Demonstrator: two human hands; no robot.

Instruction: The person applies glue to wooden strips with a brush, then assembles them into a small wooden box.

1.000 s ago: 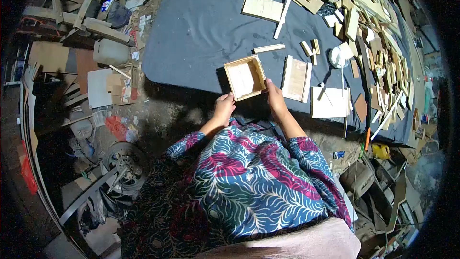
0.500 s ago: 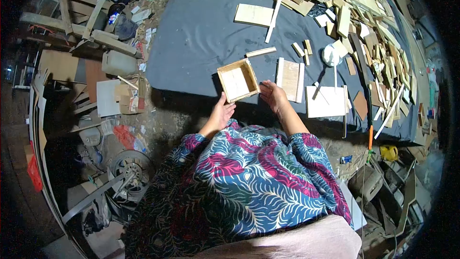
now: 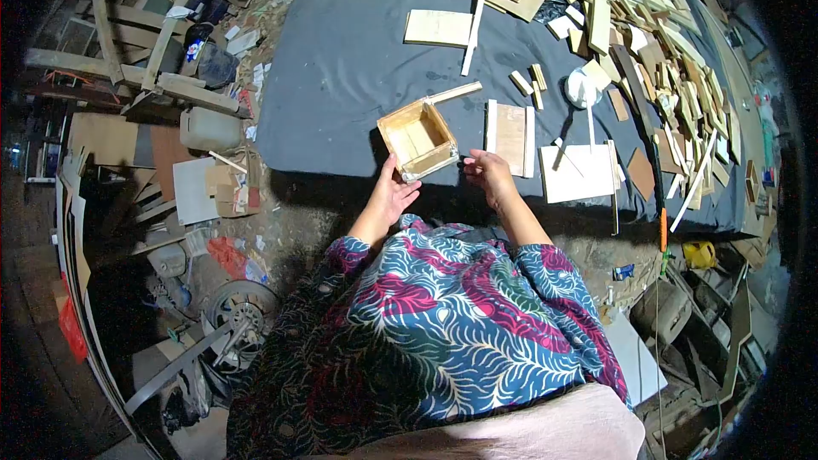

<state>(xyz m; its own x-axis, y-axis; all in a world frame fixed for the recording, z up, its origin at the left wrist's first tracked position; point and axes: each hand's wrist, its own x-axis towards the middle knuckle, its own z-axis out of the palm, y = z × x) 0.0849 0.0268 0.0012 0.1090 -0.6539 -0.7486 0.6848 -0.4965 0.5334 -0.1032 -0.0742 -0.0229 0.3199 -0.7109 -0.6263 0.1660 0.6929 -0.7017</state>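
Note:
A small open-topped wooden box (image 3: 433, 164) is at the table's front edge, tilted, with its inside partly in shadow. My left hand (image 3: 394, 195) grips its near left corner, the thumb along the side and the fingers low beneath it. Just right of the box is my right hand (image 3: 492, 177), its fingers loosely bent and apart, holding nothing I can see. Behind the box lies a thin wood strip (image 3: 456, 93). A wooden panel with two pale side strips (image 3: 511, 138) lies beyond my right hand.
Dark cloth covers the table (image 3: 328, 77). To the right are a pale board (image 3: 579, 175), a white round container (image 3: 584, 88) with a stick across it, and a heap of wood offcuts (image 3: 682, 102). A wheel (image 3: 243, 311) and scrap clutter the floor at left.
The box has turned and tilted, so more of its near outer wall shows. My right hand's fingers have bent inward slightly. The view has shifted a little.

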